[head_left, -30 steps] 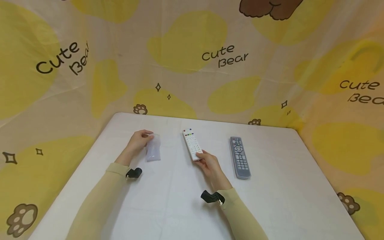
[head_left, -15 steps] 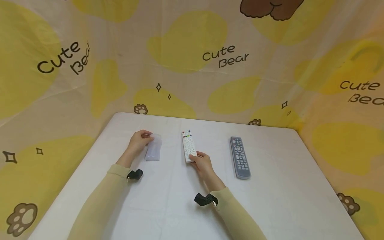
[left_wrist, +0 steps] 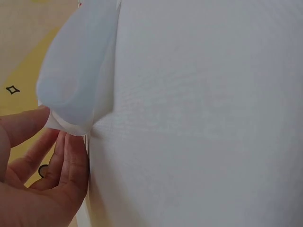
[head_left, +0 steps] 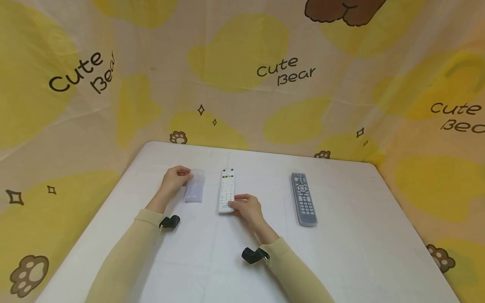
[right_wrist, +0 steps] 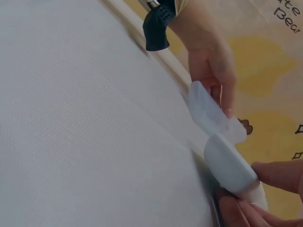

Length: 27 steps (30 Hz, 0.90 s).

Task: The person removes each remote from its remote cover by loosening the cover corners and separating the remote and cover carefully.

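A translucent, pale silicone remote cover [head_left: 195, 190] is pinched at its upper left edge by my left hand [head_left: 174, 181]. In the left wrist view, thumb and fingers grip one end of this cover [left_wrist: 78, 66]. My right hand [head_left: 249, 209] holds the lower end of a white remote control [head_left: 226, 185], its thumb on the button side. The remote's buttons face up, with coloured ones at the far end. From the right wrist, the remote's rounded end [right_wrist: 228, 163] appears close to the cover [right_wrist: 208, 111]. The head view shows a gap between them.
A grey remote control [head_left: 304, 198], apparently in a clear cover, lies on the white table [head_left: 356, 235] to the right of my right hand. Patterned yellow cloth [head_left: 227, 84] hangs behind the table and along both sides.
My right hand has moved left with the white remote, which now points more nearly straight away from me and is closer to the cover. The left hand has barely moved.
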Available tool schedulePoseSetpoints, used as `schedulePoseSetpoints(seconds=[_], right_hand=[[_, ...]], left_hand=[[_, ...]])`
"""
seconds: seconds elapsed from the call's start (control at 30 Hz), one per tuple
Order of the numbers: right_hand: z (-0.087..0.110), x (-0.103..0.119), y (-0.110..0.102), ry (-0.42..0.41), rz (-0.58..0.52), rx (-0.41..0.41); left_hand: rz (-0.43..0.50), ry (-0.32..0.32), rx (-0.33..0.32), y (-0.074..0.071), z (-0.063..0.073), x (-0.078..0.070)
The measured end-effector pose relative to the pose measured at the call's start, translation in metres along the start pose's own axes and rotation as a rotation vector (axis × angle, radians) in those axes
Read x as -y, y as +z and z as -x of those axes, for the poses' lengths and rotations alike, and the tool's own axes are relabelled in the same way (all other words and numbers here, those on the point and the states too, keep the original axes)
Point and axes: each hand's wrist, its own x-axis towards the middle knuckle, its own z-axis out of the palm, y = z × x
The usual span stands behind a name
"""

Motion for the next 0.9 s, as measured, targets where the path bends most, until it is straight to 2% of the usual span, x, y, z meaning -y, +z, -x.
schedulePoseSetpoints(seconds=[0.2,0.67,0.9], right_hand=[[-0.001,0.003,0.004,-0.013,0.139,0.002],[-0.008,0.003,0.01,-0.034,0.096,0.083],[-0.012,0.004,0.013,-0.019,0.138,0.092]], left_hand=[[0.023,-0.011,-0.011,-0.002,0.003,0.0],[0.041,-0.043,-0.007,-0.002,0.008,-0.002],[0.045,-0.034,-0.008,-0.001,0.008,0.001]])
